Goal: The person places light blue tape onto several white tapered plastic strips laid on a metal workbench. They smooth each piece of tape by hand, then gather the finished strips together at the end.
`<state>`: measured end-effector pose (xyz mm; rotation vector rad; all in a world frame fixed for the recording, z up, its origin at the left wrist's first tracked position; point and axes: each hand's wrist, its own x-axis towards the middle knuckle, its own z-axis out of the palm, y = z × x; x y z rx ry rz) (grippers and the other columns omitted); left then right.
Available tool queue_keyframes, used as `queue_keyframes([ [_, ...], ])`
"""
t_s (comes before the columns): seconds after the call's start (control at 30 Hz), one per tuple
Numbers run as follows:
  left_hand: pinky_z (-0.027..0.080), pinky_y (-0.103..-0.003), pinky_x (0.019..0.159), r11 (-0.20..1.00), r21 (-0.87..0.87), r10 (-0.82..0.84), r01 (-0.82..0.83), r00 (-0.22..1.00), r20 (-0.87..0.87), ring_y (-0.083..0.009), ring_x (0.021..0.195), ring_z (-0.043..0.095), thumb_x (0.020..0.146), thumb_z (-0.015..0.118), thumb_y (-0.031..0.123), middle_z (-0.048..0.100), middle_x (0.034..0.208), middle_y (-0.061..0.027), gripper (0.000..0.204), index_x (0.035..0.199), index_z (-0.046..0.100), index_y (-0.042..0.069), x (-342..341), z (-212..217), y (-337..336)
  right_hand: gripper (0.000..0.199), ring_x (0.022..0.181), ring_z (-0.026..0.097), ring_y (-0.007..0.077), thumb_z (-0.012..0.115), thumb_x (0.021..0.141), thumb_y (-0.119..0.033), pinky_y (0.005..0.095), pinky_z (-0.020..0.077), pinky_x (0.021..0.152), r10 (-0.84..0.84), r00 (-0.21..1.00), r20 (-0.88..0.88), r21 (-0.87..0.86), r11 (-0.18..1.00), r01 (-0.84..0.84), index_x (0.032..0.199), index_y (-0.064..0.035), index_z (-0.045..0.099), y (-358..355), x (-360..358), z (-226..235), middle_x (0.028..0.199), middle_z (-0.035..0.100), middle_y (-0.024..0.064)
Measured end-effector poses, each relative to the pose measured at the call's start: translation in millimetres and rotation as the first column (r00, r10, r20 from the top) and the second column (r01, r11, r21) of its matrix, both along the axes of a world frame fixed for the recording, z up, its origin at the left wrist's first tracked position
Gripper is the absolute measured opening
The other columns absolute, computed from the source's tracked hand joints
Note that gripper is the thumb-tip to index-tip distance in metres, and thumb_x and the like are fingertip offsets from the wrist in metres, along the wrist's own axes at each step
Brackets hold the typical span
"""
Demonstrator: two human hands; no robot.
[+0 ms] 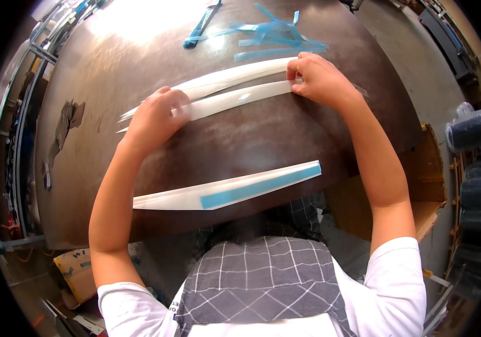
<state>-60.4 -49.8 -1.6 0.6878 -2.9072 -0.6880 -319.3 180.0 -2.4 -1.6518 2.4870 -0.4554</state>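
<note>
**White strip pinned at both ends, long axis running left-low to right-high**

White and slightly glossy, the long narrow strip (235,100) lies flat on the dark brown table (285,140), its long axis slanting from the near left up toward the far right. The right hand (319,78) sits on the strip's far-right end, fingers curled and pinching that end against the tabletop. The left hand (156,115) covers the strip toward its other end — palm down, fingers pressed together on it rather than spread — and only a short pointed tip pokes out beyond it. So the strip runs between the two hands, each at its own end; neither is plainly nearer its middle.

Just beyond it, nearly parallel and almost touching, lies a second white strip (229,77), whose right end also reaches the right hand.

Nearer the body, well apart from both hands, a third white strip with a blue band (235,191) lies along the table's edge on the same slant. At the far side sits a loose tangle of blue film peelings (274,36), with a dark blue tool (201,25) to its left — its kind is too small to tell.
</note>
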Motion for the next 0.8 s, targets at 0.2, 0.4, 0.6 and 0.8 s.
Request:
queue_keyframes([
  [0.2, 0.052, -0.042, 0.09, 0.995, -0.091, -0.055, 0.038, 0.981, -0.186, -0.0318, 0.103, 0.063, 0.081, 0.074, 0.013, 0.066, 0.106, -0.0107, 0.02, 0.1, 0.072, 0.008, 10, -18, -7, 0.009, 0.093, 0.066, 0.0288, 0.071, 0.085, -0.004, 0.0372, 0.0529, 0.085, 0.049, 0.977, 0.209, -0.279, 0.96, 0.011, 0.093, -0.0011, 0.071, 10, -8, -29, 0.097, 0.068, 0.0122],
  [0.4, 0.051, -0.035, 0.082, 0.996, -0.005, -0.089, 0.094, 0.925, -0.37, -0.0243, 0.088, 0.063, 0.084, 0.073, 0.007, 0.065, 0.091, -0.0079, 0.019, 0.103, 0.069, 0.006, 11, -33, -8, 0.006, 0.085, 0.065, 0.0188, 0.071, 0.089, -0.004, 0.0302, 0.0522, 0.08, 0.08, 0.996, 0.025, -0.506, 0.861, -0.057, 0.095, -0.002, 0.072, 21, -3, -37, 0.088, 0.068, 0.0058],
  [0.6, 0.048, -0.026, 0.071, 0.916, 0.389, -0.022, 0.093, 0.983, -0.182, -0.0111, 0.075, 0.054, 0.09, 0.069, 0.002, 0.06, 0.08, -0.0017, 0.012, 0.102, 0.067, 0.003, 33, 2, 4, 0.004, 0.08, 0.059, 0.0056, 0.069, 0.092, -0.004, 0.0233, 0.0494, 0.073, 0.118, 0.751, 0.65, -0.264, 0.961, 0.077, 0.095, -0.0013, 0.07, 40, 11, 3, 0.084, 0.064, -0.0032],
  [0.8, 0.051, -0.032, 0.076, 0.963, 0.152, -0.211, 0.222, 0.974, -0.085, -0.019, 0.083, 0.06, 0.086, 0.072, 0.001, 0.062, 0.092, -0.0071, 0.014, 0.099, 0.068, 0.0, 41, 2, 31, 0.019, 0.087, 0.067, 0.031, 0.074, 0.083, -0.017, 0.0399, 0.0528, 0.081, -0.002, 0.977, 0.211, 0.009, 1.0, 0.0, 0.089, 0.0006, 0.071, 54, 44, 6, 0.088, 0.068, 0.016],
])
